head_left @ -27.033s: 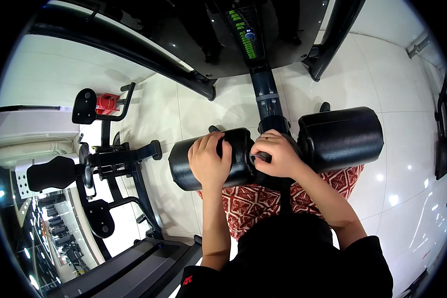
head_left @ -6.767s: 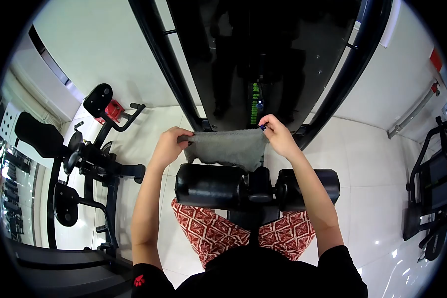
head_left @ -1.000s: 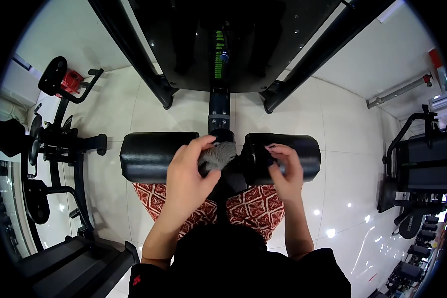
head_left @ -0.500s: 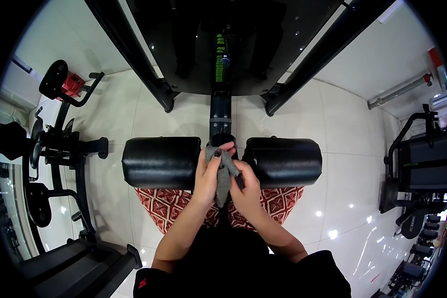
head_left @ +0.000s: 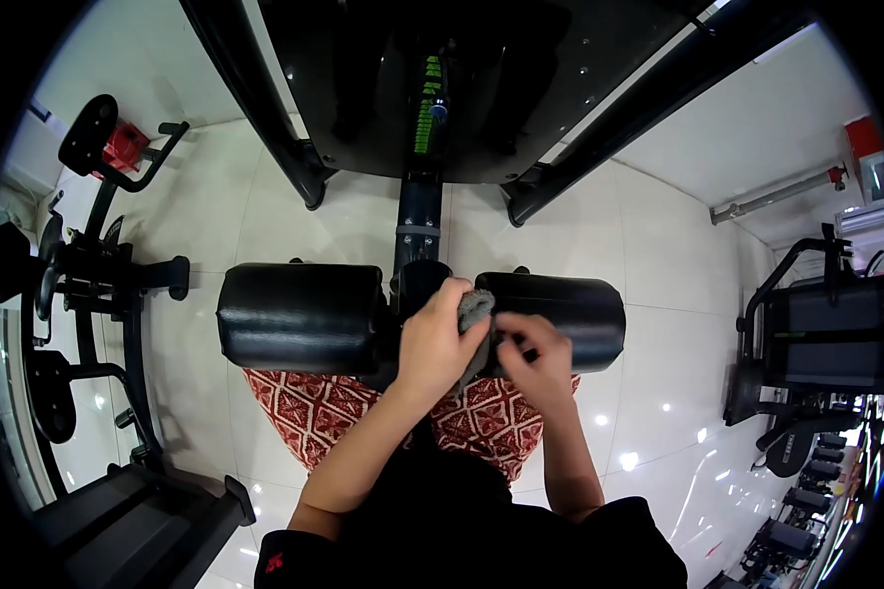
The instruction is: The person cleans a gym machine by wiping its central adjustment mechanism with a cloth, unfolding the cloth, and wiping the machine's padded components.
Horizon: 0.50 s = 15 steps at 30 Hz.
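Tiled floor, cloth in left hand

The grey cloth was stretched out flat between both hands a few seconds ago, and now it is squashed into a bundle. The left hand lay on the left black pad much earlier; now it is off there and grips the cloth near the gap between the pads. Just before, the right hand held the cloth too. Now it has moved out by the right black pad, blurry, with bent fingers; whether it touches the cloth is hard to tell.
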Available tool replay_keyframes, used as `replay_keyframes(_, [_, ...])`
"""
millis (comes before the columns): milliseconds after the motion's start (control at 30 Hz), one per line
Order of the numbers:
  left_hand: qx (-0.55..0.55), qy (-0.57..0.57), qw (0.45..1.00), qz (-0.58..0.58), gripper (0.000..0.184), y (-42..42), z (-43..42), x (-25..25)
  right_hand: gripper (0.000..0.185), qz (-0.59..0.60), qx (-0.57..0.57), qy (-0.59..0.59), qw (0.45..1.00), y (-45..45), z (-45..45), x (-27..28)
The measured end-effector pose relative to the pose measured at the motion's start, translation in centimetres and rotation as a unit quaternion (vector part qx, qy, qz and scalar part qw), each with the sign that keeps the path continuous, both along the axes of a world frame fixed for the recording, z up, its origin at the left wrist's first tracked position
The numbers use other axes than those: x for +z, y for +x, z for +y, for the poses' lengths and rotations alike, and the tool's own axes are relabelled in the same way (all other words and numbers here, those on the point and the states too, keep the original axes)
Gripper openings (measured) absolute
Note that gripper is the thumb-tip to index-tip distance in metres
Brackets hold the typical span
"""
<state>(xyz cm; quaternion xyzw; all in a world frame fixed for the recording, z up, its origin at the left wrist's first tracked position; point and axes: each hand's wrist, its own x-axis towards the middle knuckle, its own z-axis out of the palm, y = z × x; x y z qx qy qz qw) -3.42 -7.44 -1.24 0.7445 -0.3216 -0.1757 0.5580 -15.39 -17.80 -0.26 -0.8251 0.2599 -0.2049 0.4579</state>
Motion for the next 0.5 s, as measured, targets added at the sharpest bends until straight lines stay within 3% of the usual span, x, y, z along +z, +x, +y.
replay_keyframes(67, [0.022, 0.062, 0.991, -0.119, 0.034, 0.6, 0.5, -0.6, 0.022, -0.057, -0.056, -0.027, 0.996, -0.5, -1.7, -0.1])
replay_keyframes(133, [-0.017, 0.122, 0.988, -0.093, 0.034, 0.5, 0.9, -0.7, 0.018, -0.105, -0.107, -0.055, 0.987, 0.0, -3.5, -1.6])
replay_keyframes(167, [-0.058, 0.154, 0.977, -0.132, 0.033, 0.1, 0.8, -0.7, 0.018, -0.054, -0.151, -0.11, 0.981, 0.5, -3.4, -1.9])
replay_keyframes(233, [-0.123, 0.211, 0.956, -0.16, 0.03, -0.2, 0.6, -0.1, 0.017, -0.031, -0.086, -0.252, 0.963, 1.6, -3.5, -1.6])
replay_keyframes(267, [-0.126, 0.21, 0.957, -0.158, 0.03, -0.1, 0.5, -0.4, 0.016, -0.017, -0.059, -0.298, 0.953, 2.1, -3.5, -1.4])
replay_keyframes(400, [-0.104, 0.147, 0.967, -0.177, 0.028, 0.2, 0.1, -1.8, 0.014, -0.018, -0.09, -0.259, 0.962, 2.0, -3.6, -1.9])
replay_keyframes(500, [-0.039, 0.092, 0.987, -0.123, 0.028, 0.7, -0.3, -2.1, 0.013, -0.01, -0.095, -0.267, 0.959, 2.0, -3.4, -1.9])
